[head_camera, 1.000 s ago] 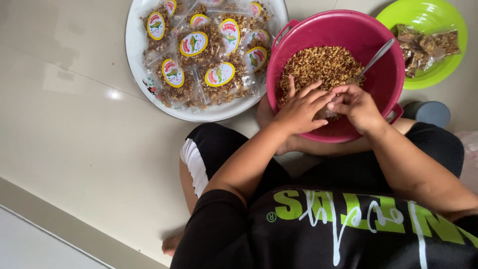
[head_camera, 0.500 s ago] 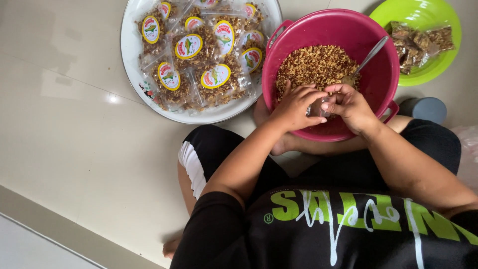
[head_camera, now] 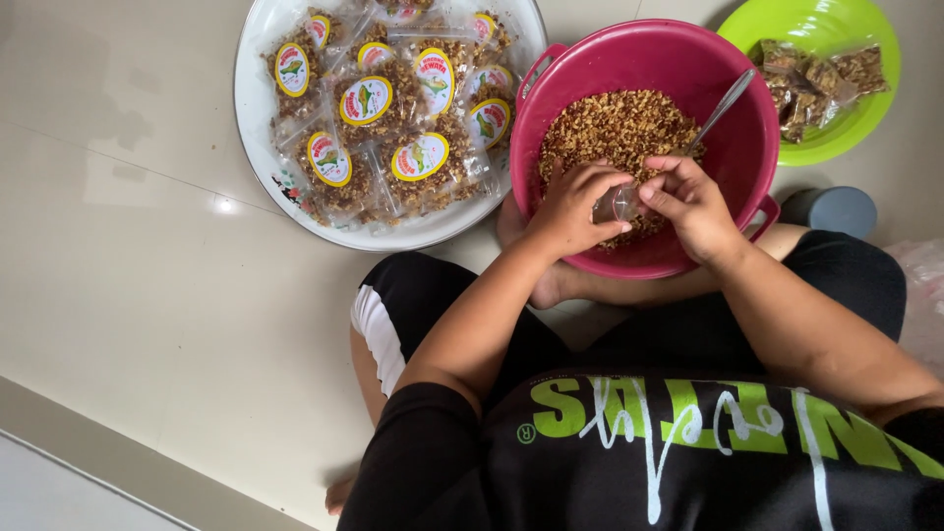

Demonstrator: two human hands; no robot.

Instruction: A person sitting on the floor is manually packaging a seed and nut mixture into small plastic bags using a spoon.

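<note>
**Two hands on one clear packet over the pink basin**

Two hands meet above the pink basin (head_camera: 747, 147), which I take as my landmark. Well to its left I see pale floor tiles (head_camera: 147, 246). Just beside the basin's left rim lies a round white tray (head_camera: 258, 147), heaped with sealed clear packets (head_camera: 383, 128) of brown crumble, each bearing a yellow oval sticker. Inside the basin sits a mound of loose brown crumble (head_camera: 615, 123). My left hand (head_camera: 570, 211) hovers over the basin's near left part, fingers curled and pinched onto a small clear packet (head_camera: 618, 202). That packet is held just above the crumble, between both hands. My right hand (head_camera: 693, 206) grips the packet's other side, thumb and fingers closed on it. A metal spoon (head_camera: 723, 103) stands in the crumble, its handle leaning on the basin's far right wall. Right of the basin, near its rim, a green bowl (head_camera: 846, 29) holds a few filled packets (head_camera: 821, 79). Near the basin's lower right stands a grey cup (head_camera: 836, 208).
</note>
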